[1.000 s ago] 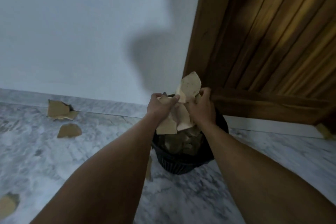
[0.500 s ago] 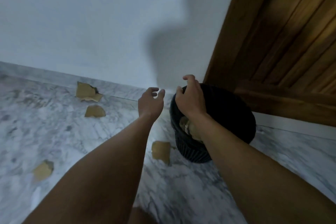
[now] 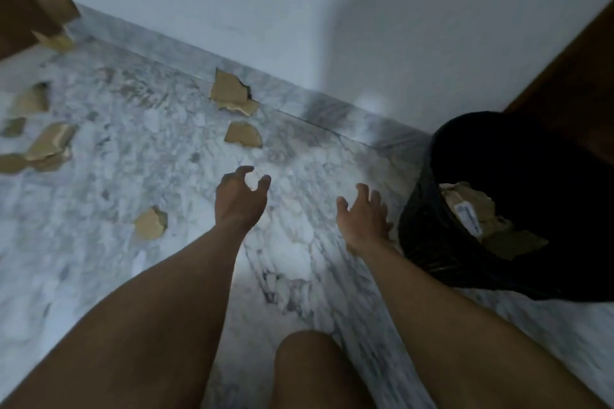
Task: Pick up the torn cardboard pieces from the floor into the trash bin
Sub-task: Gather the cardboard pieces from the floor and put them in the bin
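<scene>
Both hands, left hand (image 3: 240, 199) and right hand (image 3: 363, 217), hover empty with loose fingers over the marble floor (image 3: 299, 252), beside the black trash bin (image 3: 428, 236) holding cardboard pieces (image 3: 498, 236).

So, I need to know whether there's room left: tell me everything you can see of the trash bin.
The trash bin is black, round and open-topped, with fine vertical ribs on its outer wall; it looks like plastic. It stands upright on the marble floor at the right, close to the white wall and a wooden door. Inside lie torn cardboard pieces, one bearing a white label; dark inner wall shows above them. The right hand hovers beside its left wall, with no clear contact.
</scene>
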### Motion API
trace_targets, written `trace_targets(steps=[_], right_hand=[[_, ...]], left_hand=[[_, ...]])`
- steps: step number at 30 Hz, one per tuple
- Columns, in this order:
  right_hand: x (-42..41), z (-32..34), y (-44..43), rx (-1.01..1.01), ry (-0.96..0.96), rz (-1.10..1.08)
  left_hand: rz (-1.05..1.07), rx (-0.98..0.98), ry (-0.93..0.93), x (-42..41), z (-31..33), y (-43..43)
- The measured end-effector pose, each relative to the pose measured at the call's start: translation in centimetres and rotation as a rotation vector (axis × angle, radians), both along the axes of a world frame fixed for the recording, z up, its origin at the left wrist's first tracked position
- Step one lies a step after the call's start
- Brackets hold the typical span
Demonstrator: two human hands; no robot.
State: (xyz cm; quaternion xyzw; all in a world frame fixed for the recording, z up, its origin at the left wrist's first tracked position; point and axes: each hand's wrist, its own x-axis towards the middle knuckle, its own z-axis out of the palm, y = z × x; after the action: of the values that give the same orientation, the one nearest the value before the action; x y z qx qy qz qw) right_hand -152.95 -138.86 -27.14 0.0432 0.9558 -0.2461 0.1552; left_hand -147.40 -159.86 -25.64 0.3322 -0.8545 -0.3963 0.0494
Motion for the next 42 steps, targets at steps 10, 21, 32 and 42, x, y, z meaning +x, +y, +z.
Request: trace_targets(steps=[10,21,32,42], right_hand=[[-1.2,-10.7,-9.3,0.123,-0.137,0.216],[-12.6,-12.0,-27.4,0.197,0.330,0.455],[-22.0,-14.9,-39.2,0.210,0.322,0.483],[-21.3,-16.8,-48.0,0.114,0.496,0.699]], left_hand=[[0.203,-0.246,-0.362,5.4,-11.6,-8.0],[0.530,-0.446,-0.203,4.6,-16.0,-19.7],[0.435,-0.533,-0.256,1.5,-16.8,-37.4],[0.363,-0.398,-0.509,0.6,-16.4,-48.7]])
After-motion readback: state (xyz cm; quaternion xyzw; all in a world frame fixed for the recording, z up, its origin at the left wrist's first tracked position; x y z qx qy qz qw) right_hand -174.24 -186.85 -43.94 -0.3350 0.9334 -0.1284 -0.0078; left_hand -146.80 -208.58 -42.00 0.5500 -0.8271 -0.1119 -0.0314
